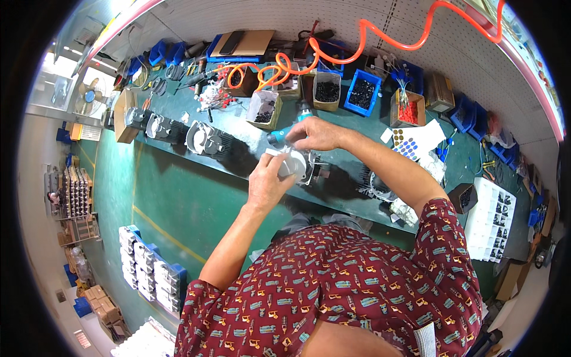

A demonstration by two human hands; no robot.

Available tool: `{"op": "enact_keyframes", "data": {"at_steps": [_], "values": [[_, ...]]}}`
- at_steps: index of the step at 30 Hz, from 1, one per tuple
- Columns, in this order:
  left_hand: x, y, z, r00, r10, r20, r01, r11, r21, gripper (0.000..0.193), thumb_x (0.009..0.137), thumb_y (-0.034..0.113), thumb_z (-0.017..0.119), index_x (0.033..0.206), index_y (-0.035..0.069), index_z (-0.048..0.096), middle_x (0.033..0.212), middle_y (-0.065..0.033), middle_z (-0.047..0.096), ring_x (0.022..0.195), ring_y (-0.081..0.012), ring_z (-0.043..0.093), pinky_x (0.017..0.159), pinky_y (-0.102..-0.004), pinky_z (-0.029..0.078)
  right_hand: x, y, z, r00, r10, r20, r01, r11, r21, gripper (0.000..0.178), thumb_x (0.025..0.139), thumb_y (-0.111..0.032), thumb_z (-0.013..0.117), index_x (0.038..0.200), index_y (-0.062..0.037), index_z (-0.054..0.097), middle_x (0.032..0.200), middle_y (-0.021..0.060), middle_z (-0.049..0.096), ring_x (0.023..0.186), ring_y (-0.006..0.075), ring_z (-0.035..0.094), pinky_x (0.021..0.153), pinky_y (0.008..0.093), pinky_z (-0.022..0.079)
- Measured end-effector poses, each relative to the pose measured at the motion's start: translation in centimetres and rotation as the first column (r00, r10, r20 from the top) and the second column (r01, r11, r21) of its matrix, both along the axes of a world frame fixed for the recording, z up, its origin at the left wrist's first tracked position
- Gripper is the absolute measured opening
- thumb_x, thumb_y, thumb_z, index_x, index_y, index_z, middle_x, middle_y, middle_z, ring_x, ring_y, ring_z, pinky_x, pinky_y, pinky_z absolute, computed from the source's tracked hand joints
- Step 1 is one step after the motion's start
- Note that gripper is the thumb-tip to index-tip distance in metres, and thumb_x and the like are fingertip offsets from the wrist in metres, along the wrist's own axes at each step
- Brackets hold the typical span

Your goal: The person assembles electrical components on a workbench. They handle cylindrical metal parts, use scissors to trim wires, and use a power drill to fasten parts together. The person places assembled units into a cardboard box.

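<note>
Near the front edge of the green bench, my left hand (267, 181) has its fingers and thumb closed around a pale, rounded housing part (292, 166). My right hand (315, 134) is just above that part, fingers bent down and drawn together; whatever is in them is too small or hidden to make out. Right behind these fingers is a teal power screwdriver (279, 135), partly covered by the hand. Dark finned metal housings with pale rims, such as this one (208, 140), stand in a row to the left, and another housing (377, 181) is on the right.
Along the back are a white bin of dark parts (263, 110), a blue bin of black screws (362, 93) and a box of red pieces (408, 110). An orange coiled air hose (369, 27) hangs above. A white compartment tray (491, 220) stands at right; stacked white parts (148, 268) are lower left.
</note>
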State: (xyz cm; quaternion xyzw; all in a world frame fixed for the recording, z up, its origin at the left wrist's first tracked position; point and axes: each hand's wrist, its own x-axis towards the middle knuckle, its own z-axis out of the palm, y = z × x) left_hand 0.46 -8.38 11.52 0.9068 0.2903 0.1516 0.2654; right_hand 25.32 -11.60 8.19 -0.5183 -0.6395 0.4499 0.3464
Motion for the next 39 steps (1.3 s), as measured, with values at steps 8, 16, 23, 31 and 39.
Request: {"op": "enact_keyframes", "data": {"at_steps": [8,16,23,31,39], "values": [[0.5,0.3,-3.3,0.994,-0.064,-0.089,0.060,0.997,-0.042,0.054,0.074,0.018,0.083,0.125,0.011,0.066,0.113,-0.0158,0.063,0.099,-0.0388,0.067,0.084,-0.0467,0.057,-1.3,-0.1,-1.3,0.976,-0.072,0.206,0.077,0.997,-0.017,0.033,0.079,-0.005,0.069,0.110,0.0010,0.074,0.102,0.0209,0.076,0.094,0.0325,0.074,0.085,0.0399,0.058],[1.1,1.2,-4.3,0.982,-0.124,-0.140,0.122,0.992,-0.024,0.054,0.076,0.019,0.080,0.126,0.012,0.065,0.108,-0.0156,0.061,0.099,-0.0385,0.066,0.085,-0.0484,0.056,-1.1,-0.1,-3.5,0.966,-0.120,0.227,0.127,0.992,-0.017,0.034,0.077,-0.005,0.067,0.110,-0.0020,0.076,0.102,0.0194,0.076,0.094,0.0330,0.073,0.086,0.0412,0.057],[1.4,1.6,-4.9,0.974,-0.143,-0.173,0.141,0.990,-0.028,0.053,0.077,0.018,0.077,0.128,0.012,0.064,0.109,-0.0152,0.060,0.103,-0.0375,0.065,0.087,-0.0477,0.055,-0.4,0.5,-4.0,0.976,-0.094,0.196,0.129,0.976,-0.174,0.037,0.077,-0.006,0.069,0.113,-0.0025,0.076,0.103,0.0173,0.077,0.094,0.0264,0.074,0.087,0.0393,0.058],[1.7,1.9,-4.7,0.971,-0.184,-0.154,0.183,0.983,-0.017,0.052,0.077,0.016,0.076,0.127,0.011,0.064,0.108,-0.0149,0.060,0.105,-0.0362,0.064,0.089,-0.0465,0.055,0.3,0.2,-6.3,0.984,-0.175,-0.010,0.170,0.963,-0.210,0.031,0.082,-0.005,0.068,0.111,0.0012,0.075,0.087,0.0065,0.075,0.075,0.0108,0.066,0.068,0.0294,0.055],[1.6,1.8,-5.8,0.960,-0.209,-0.184,0.213,0.977,0.003,0.054,0.077,0.014,0.076,0.129,0.010,0.062,0.111,-0.0159,0.060,0.108,-0.0371,0.063,0.091,-0.0467,0.054,0.2,0.6,-4.3,0.984,-0.085,0.154,0.124,0.956,-0.266,0.034,0.078,-0.004,0.071,0.111,-0.0038,0.077,0.099,0.0136,0.078,0.089,0.0222,0.074,0.083,0.0372,0.059]]}}
